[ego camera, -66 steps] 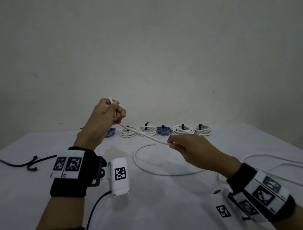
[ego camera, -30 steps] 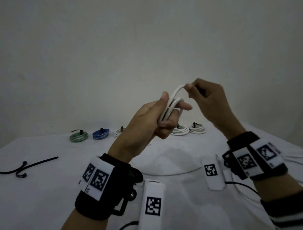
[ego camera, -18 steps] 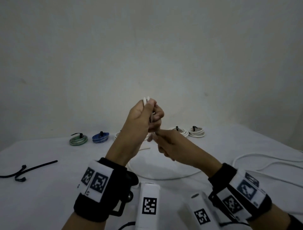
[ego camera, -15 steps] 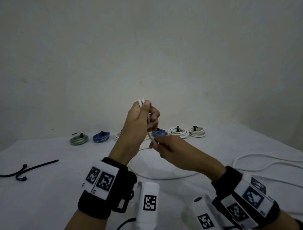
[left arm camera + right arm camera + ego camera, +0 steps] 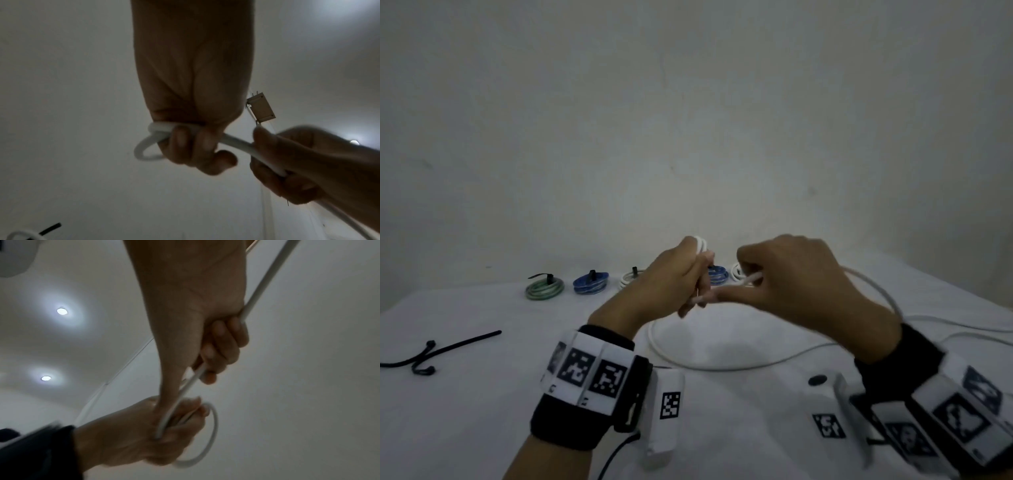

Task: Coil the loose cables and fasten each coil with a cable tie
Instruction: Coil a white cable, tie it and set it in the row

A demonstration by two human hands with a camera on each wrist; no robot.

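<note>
My left hand point(image 5: 681, 277) is raised above the table and grips a small bundle of loops of the white cable point(image 5: 701, 244). In the left wrist view its fingers point(image 5: 193, 142) curl round the strands and one loop point(image 5: 141, 149) sticks out to the side. My right hand point(image 5: 774, 274) is close beside it on the right and pinches the same cable point(image 5: 265, 277) a short way along. From there the cable arcs over my right wrist point(image 5: 876, 289) and down to a slack loop on the table point(image 5: 688, 363).
Several tied coils stand in a row at the back: green point(image 5: 545, 289), blue point(image 5: 590, 283), white point(image 5: 631, 277) and another blue point(image 5: 717, 275). Black cable ties point(image 5: 431, 353) lie at the left. More loose white cable point(image 5: 962, 329) trails off at the right.
My right hand has come up from below the left hand to its right side, bringing another length of cable. The left hand keeps hold of the loops.
</note>
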